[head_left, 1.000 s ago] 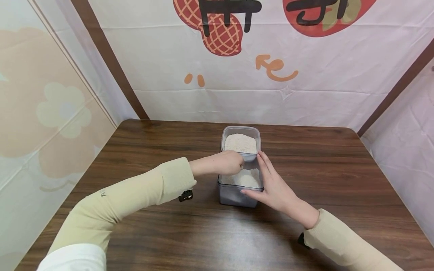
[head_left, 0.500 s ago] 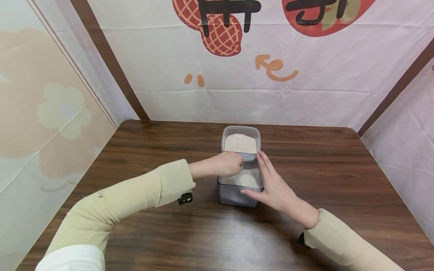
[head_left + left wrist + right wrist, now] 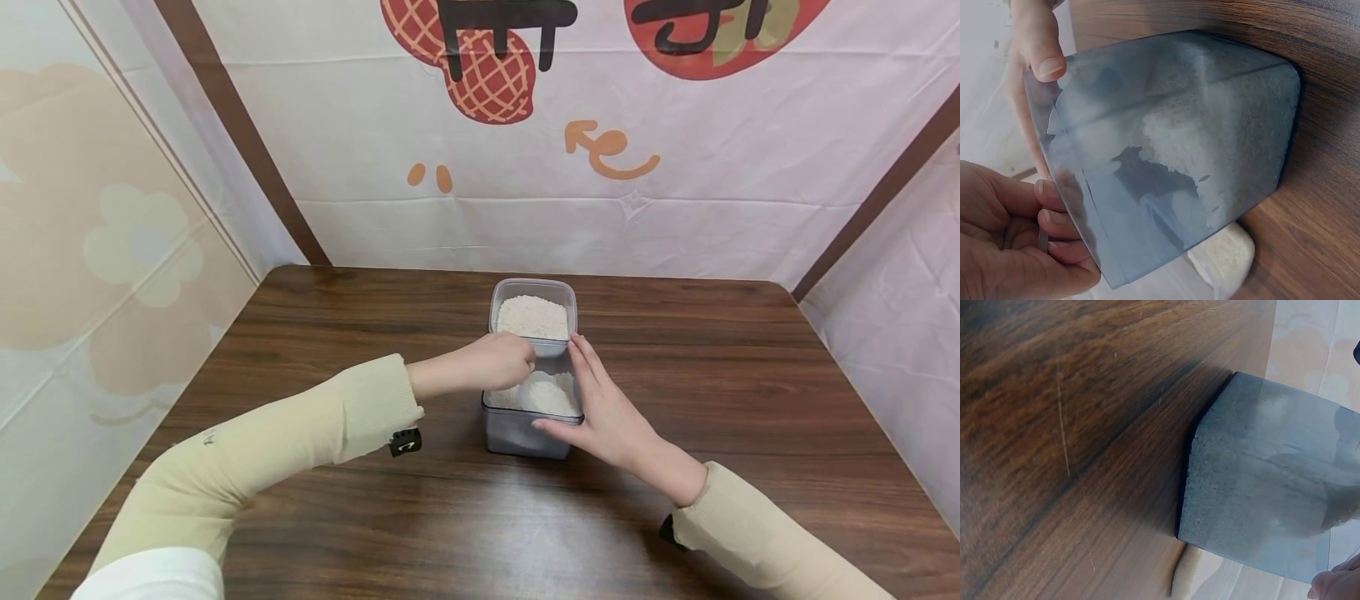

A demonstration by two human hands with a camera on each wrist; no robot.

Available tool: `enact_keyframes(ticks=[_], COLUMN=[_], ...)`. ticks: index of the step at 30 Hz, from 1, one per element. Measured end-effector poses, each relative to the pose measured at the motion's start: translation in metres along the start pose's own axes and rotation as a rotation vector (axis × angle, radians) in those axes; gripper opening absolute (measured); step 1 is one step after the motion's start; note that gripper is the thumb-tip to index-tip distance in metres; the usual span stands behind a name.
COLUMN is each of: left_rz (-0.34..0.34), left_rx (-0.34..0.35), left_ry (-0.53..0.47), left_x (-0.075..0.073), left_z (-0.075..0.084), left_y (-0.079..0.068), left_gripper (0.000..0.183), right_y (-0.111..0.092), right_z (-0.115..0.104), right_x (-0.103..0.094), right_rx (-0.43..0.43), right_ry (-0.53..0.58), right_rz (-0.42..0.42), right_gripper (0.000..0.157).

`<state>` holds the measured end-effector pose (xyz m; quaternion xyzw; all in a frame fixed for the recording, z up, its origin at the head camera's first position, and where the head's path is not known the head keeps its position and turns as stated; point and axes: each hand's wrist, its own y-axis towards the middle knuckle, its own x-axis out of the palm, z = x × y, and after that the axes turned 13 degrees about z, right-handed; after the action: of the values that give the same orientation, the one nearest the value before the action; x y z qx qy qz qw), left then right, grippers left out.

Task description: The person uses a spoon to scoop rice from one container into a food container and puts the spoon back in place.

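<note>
A deep, see-through grey storage container (image 3: pixel 527 435) stands on the table, partly filled with white, grainy stuff that looks like rice. My left hand (image 3: pixel 498 363) reaches over its left side, fingers curled round the thin clear handle (image 3: pixel 1043 240) of a scoop. The scoop's rounded bowl (image 3: pixel 1163 220) is down inside the container, with a white heap (image 3: pixel 551 395) at it in the head view. My right hand (image 3: pixel 611 421) grips the container across its right side, thumb on the near rim and fingertips at the far right corner.
Directly behind the container stands a smaller clear tub (image 3: pixel 495 298) with a mound of white grainy contents. Both are on a brown wood-grain table (image 3: pixel 360 517). A printed white cloth (image 3: pixel 525 225) hangs behind the table's far edge.
My left hand and forearm have shifted slightly left, and the white heap at the scoop shows more clearly. The right hand and both containers stay where they were.
</note>
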<state>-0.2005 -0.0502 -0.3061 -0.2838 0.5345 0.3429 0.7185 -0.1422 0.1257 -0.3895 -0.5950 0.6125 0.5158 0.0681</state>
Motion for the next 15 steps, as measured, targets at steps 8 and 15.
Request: enact_keyframes(ticks=[8,15], left_rz=[0.055,0.082], left_rx=[-0.032,-0.037], left_ry=[-0.059,-0.078], left_x=[-0.002,-0.001], left_z=[-0.007,-0.010], left_y=[-0.006,-0.012], left_gripper=[0.023,0.024], right_y=[0.001,0.001], right_z=[-0.001,-0.002], right_x=[-0.001,0.000], right_rx=[-0.007,0.008], right_ry=[-0.002,-0.002], right_rz=[0.006,-0.004], right_gripper=[0.103,0.103])
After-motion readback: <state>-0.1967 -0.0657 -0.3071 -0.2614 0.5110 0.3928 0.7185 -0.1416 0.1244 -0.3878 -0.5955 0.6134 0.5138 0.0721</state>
